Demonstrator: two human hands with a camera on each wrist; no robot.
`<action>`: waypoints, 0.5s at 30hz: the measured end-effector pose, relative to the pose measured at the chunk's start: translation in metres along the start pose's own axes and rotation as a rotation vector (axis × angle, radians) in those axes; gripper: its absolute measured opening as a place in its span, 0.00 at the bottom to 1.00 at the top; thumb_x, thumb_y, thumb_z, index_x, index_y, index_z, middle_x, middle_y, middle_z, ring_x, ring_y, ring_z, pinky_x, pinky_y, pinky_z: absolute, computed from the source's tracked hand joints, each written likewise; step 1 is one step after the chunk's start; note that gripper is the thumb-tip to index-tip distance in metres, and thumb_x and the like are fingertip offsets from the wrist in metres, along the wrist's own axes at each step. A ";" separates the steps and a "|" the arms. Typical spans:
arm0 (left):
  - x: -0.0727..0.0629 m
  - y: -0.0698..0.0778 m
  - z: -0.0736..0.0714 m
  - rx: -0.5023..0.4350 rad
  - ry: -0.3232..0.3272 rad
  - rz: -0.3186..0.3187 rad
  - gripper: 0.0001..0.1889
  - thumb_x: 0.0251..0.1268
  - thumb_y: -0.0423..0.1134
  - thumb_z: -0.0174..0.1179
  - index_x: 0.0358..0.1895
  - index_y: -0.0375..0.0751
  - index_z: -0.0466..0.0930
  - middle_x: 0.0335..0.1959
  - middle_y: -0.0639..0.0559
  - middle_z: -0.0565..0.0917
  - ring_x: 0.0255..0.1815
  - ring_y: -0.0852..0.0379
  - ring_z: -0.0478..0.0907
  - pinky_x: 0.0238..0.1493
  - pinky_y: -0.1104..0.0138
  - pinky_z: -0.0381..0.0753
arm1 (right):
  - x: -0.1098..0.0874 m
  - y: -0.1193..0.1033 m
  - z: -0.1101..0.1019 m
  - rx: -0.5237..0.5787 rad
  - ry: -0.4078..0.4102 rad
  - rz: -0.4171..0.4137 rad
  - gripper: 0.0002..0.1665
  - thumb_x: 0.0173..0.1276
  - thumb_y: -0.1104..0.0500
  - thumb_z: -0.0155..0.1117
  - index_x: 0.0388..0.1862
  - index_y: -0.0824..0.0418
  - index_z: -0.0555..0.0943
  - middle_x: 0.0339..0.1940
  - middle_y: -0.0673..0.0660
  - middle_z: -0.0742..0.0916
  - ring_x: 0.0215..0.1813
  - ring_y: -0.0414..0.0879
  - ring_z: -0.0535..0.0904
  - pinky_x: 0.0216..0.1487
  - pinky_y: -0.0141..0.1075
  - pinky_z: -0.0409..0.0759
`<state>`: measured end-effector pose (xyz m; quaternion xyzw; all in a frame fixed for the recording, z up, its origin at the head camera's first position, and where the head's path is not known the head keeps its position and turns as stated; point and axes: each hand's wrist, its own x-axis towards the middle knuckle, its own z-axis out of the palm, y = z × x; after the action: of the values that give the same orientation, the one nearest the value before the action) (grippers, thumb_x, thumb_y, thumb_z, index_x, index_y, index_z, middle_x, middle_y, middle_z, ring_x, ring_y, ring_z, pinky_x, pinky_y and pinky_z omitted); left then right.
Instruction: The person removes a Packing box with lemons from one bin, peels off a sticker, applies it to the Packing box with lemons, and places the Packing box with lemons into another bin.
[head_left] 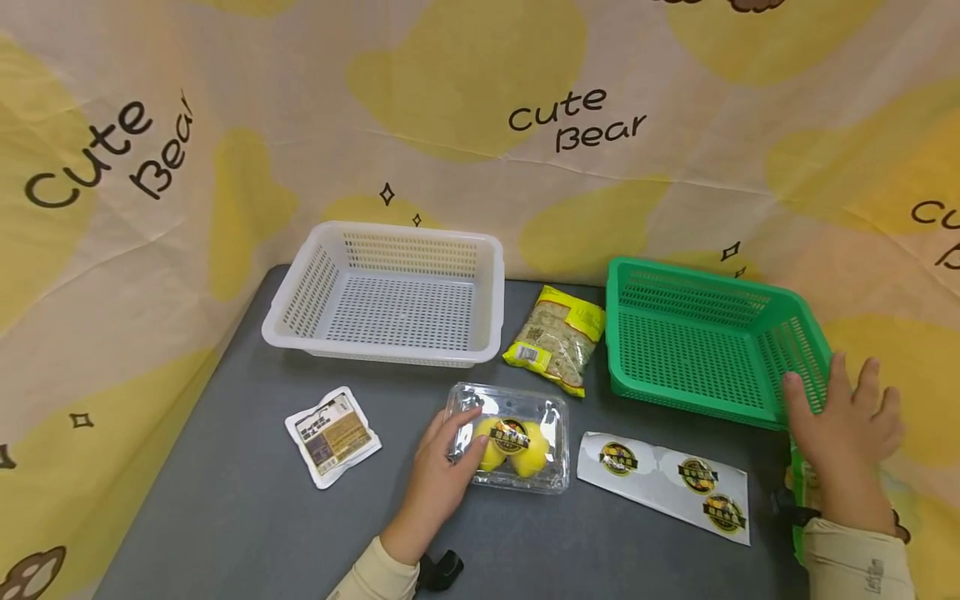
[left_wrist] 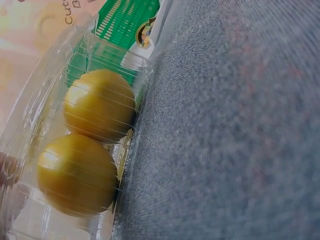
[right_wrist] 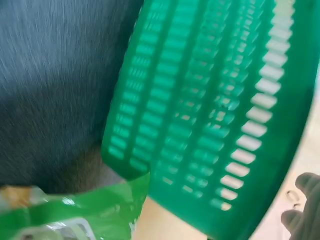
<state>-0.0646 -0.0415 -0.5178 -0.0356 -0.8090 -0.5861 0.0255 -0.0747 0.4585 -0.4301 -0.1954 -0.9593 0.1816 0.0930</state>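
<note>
My left hand (head_left: pixel 441 475) rests at the left end of a clear plastic clamshell box (head_left: pixel 551 400), index finger and thumb over its lid. Inside are two round yellow fruits (left_wrist: pixel 100 106), and a round dark sticker (head_left: pixel 508 435) is on the lid. My right hand (head_left: pixel 851 425) holds nothing; its fingers are spread beside the right front corner of the green basket (head_left: pixel 675 350). Below that hand a green packet (right_wrist: pixel 85 215) lies at the table's right edge, partly hidden by the wrist.
A white sheet (head_left: pixel 660 479) with several round stickers lies right of the box. Behind stand a white basket (head_left: pixel 405 354) and a yellow snack bag (head_left: pixel 558 333). A small white packet (head_left: pixel 333 437) lies on the grey table (head_left: pixel 247 508). A printed cloth (head_left: pixel 450 100) hangs around.
</note>
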 end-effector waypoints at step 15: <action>0.002 -0.004 0.004 -0.022 0.021 0.035 0.21 0.71 0.40 0.69 0.66 0.52 0.85 0.77 0.41 0.70 0.78 0.35 0.64 0.72 0.33 0.62 | 0.045 0.022 0.000 -0.143 -0.221 -0.020 0.56 0.81 0.25 0.22 0.86 0.66 0.32 0.83 0.79 0.37 0.80 0.84 0.36 0.66 0.81 0.46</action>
<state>-0.0671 -0.0389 -0.5222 -0.0439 -0.8014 -0.5949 0.0438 -0.1084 0.4956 -0.4339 -0.1709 -0.9760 0.1323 -0.0255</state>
